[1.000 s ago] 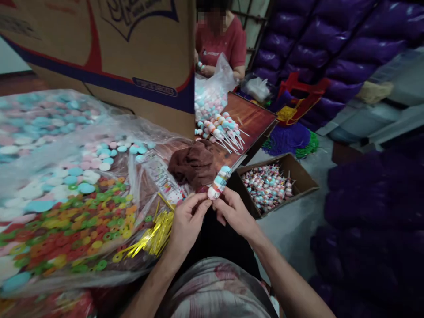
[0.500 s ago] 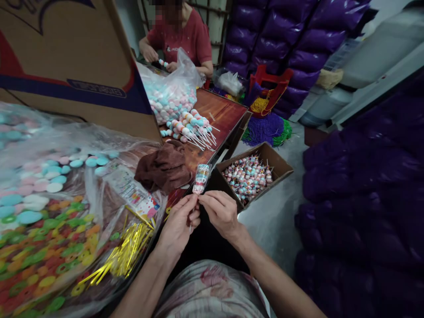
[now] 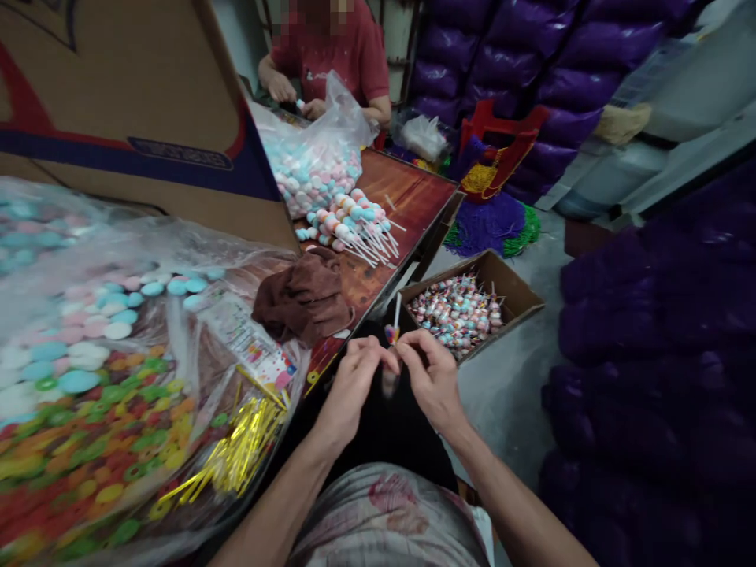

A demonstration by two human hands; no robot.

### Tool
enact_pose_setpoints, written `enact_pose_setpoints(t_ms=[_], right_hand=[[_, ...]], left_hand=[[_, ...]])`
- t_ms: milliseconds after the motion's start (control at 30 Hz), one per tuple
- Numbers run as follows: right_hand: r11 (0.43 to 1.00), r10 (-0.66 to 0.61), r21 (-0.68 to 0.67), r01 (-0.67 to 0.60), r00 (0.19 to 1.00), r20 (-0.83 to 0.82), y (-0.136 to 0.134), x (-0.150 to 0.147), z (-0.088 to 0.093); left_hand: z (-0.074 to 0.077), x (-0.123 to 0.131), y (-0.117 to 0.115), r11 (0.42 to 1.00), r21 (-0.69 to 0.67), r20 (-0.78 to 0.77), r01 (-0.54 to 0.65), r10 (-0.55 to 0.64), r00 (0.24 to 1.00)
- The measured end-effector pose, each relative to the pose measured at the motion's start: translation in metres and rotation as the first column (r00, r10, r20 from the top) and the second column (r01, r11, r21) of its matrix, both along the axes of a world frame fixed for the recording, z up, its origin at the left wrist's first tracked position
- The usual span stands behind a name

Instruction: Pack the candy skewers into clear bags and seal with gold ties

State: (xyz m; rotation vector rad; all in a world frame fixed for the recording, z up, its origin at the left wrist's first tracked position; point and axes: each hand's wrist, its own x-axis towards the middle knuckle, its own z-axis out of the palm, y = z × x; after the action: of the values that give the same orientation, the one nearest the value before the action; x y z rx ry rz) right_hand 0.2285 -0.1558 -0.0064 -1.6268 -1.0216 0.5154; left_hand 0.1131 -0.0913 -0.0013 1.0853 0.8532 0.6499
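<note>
Both my hands meet in front of my lap, fingers pinched on one wrapped candy skewer (image 3: pixel 396 309). Its white stick points up and its candy end hangs down between my hands, blurred. My left hand (image 3: pixel 353 379) grips it from the left and my right hand (image 3: pixel 435 379) from the right, at the wrapper's neck. A bundle of gold twist ties (image 3: pixel 236 445) lies on the table edge just left of my left hand. An open cardboard box of wrapped skewers (image 3: pixel 457 311) stands on the floor just beyond my right hand.
A brown cloth (image 3: pixel 304 295) and unwrapped skewers (image 3: pixel 351 220) lie on the wooden table (image 3: pixel 413 197). Plastic bags of ring sweets (image 3: pixel 83 441) and marshmallows (image 3: pixel 310 165) sit left and behind, under a big carton (image 3: pixel 135 102). A person in a red shirt (image 3: pixel 339 59) works opposite. Purple sacks (image 3: pixel 650 331) crowd the right.
The skewer stood with its candy end up between my fingers; now it is turned over, stick up and candy down. My hands have closed tighter together on it.
</note>
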Motion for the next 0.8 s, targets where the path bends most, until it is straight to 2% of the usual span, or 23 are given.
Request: enact_pose_setpoints(t_ms=[67,100,200,267,333,400,467,500,567,633,667,733,800], right_hand=[[1.000,-0.024,0.021,0.024,1.000,-0.005,-0.004,0.000,-0.001],[0.999,-0.042,0.021,0.042,0.999,-0.019,-0.006,-0.001,-0.002],[0.996,-0.084,-0.044,0.077,0.980,-0.182,-0.018,-0.002,-0.007],[0.995,-0.051,-0.101,0.017,0.938,-0.344,-0.028,-0.002,-0.011],[0.987,-0.018,-0.150,-0.051,0.905,-0.426,-0.038,-0.003,-0.016],[0.982,-0.034,-0.181,-0.056,0.888,-0.459,-0.045,-0.003,-0.022],[0.984,-0.119,-0.174,0.031,0.844,-0.523,-0.045,0.002,-0.029],[0.982,-0.173,-0.161,0.097,0.800,-0.575,-0.042,0.007,-0.032],[0.962,-0.268,-0.145,0.233,0.682,-0.680,-0.033,0.022,-0.036],[0.944,-0.306,-0.154,0.292,0.599,-0.740,-0.022,0.036,-0.039],[0.941,-0.312,-0.160,0.296,0.586,-0.748,-0.017,0.041,-0.040],[0.949,-0.299,-0.161,0.271,0.608,-0.736,-0.006,0.040,-0.041],[0.965,-0.253,-0.139,0.221,0.664,-0.703,0.002,0.027,-0.040]], left_hand=[[0.001,0.005,-0.005,0.995,-0.100,-0.128,-0.004,-0.009,0.992],[0.000,0.007,-0.007,0.990,-0.142,-0.144,-0.012,-0.009,0.990],[-0.005,0.014,-0.009,0.980,-0.188,-0.043,0.073,-0.082,0.996],[-0.010,0.020,-0.011,0.983,-0.181,0.024,0.028,-0.024,0.999],[-0.014,0.025,-0.016,0.985,-0.169,-0.007,-0.045,0.044,0.999],[-0.015,0.027,-0.019,0.999,-0.036,-0.076,-0.036,0.033,0.997],[-0.011,0.021,-0.017,0.982,0.189,-0.142,0.000,0.028,0.990],[-0.007,0.014,-0.013,0.952,0.306,-0.176,0.005,0.051,0.983],[0.002,-0.011,0.002,0.882,0.466,-0.226,-0.061,0.185,0.956],[0.008,-0.045,0.023,0.794,0.596,-0.286,-0.122,0.352,0.891],[0.008,-0.064,0.034,0.759,0.640,-0.351,-0.121,0.429,0.832],[0.004,-0.097,0.053,0.723,0.686,-0.485,-0.079,0.535,0.692],[-0.004,-0.119,0.067,0.728,0.685,-0.571,-0.012,0.548,0.611]])
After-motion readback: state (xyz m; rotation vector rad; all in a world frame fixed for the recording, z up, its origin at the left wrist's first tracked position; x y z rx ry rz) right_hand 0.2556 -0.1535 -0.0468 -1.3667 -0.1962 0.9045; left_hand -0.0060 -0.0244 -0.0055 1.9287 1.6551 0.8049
